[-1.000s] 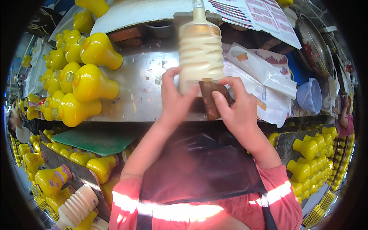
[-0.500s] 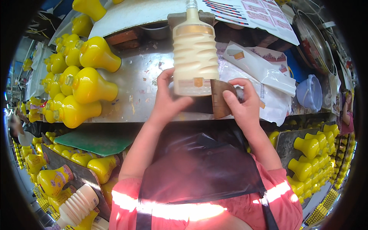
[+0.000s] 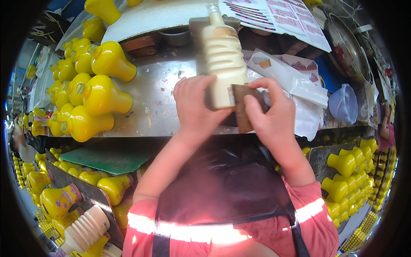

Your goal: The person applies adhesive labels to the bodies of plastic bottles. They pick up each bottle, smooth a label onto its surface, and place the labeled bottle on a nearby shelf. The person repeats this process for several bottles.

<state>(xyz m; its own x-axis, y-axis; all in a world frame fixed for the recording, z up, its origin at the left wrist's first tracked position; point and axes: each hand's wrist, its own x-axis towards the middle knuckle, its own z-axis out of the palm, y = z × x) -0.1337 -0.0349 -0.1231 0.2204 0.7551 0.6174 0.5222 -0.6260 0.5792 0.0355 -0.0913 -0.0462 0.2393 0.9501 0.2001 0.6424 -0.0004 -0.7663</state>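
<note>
A cream bottle (image 3: 223, 58) with wavy ridges, a gold band and a clear glass neck lies on the metal work table, its neck pointing away from me and its base toward me. My left hand (image 3: 196, 100) is closed round its lower left side, the thumb under the base. In my right hand (image 3: 274, 109) is a flat brown piece (image 3: 242, 112), like a squeegee, pinched between thumb and fingers. Its edge meets the lower right side of the bottle, over the printed label there. A dark block (image 3: 198, 26) sits behind the bottle's upper end.
Yellow bulb-shaped bottles (image 3: 105, 94) lie stacked on the left of the metal table (image 3: 158, 96). White sheets of decals (image 3: 295, 83) and a pale blue bucket (image 3: 343, 104) are at the right. More yellow bottles (image 3: 342, 162) stand below on both sides, beside a green board (image 3: 107, 158).
The bottle has turned about its length and tilted, so its label now faces right. My left hand has moved from beside it to a grip on it. The brown piece stays against its lower right.
</note>
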